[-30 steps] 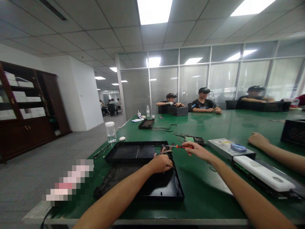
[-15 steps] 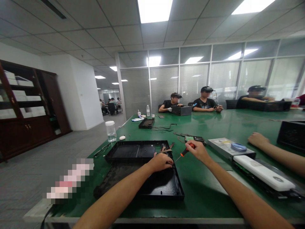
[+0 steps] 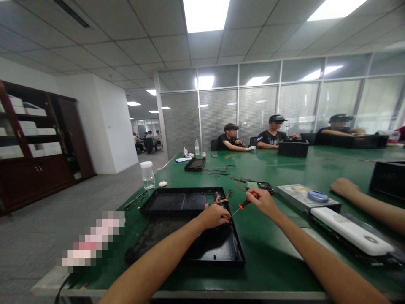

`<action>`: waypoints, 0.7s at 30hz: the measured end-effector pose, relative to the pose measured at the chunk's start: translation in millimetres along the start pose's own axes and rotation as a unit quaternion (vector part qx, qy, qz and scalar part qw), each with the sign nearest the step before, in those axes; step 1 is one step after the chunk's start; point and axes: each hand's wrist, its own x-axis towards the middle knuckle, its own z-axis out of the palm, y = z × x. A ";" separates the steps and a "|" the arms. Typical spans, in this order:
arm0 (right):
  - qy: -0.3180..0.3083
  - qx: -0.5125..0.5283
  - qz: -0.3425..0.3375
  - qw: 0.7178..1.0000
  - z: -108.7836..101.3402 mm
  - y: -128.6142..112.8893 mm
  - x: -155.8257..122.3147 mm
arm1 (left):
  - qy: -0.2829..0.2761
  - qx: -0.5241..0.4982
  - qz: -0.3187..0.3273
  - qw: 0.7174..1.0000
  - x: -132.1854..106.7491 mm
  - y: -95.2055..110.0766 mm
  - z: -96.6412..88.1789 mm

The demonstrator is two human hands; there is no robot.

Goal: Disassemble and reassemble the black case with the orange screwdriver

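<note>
My right hand [image 3: 262, 202] is closed around the red and black handle of a screwdriver [image 3: 246, 202]. The thin shaft slants down to the left, its tip close to the fingers of my left hand [image 3: 215, 216]. Those fingers are curled together at the right side of an opened black plastic casing [image 3: 221, 249]; what they pinch is hidden. The casing's other shallow part [image 3: 177, 198] adjoins it on the far side. A bundle of coloured wires [image 3: 223, 198] lies at that part's right end, just beyond my left hand.
Right of my hands lie a metal drive box [image 3: 292, 195] with a blue tape roll [image 3: 317, 196] and a long white device [image 3: 351, 232]. A neighbour's arm [image 3: 370, 200] rests beyond. Tweezers [image 3: 136, 199] and a lidded jar [image 3: 147, 175] stand left. Co-workers sit opposite.
My hands and the screwdriver have barely moved. Across the table, a black box has shifted right, from the left co-worker to in front of the middle one.
</note>
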 end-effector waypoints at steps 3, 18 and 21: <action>-0.016 -0.033 -0.025 0.999 -3.2 -6.1 1.2 | 0.007 0.004 0.001 1.000 0.1 -1.0 1.3; -0.216 -0.280 -0.099 0.930 -24.2 -127.6 29.9 | 0.019 -0.012 -0.025 0.999 -4.6 -0.4 2.7; -0.226 -0.292 -0.104 0.924 -21.5 -131.4 36.7 | 0.019 -0.009 -0.022 1.000 -5.9 -1.0 2.5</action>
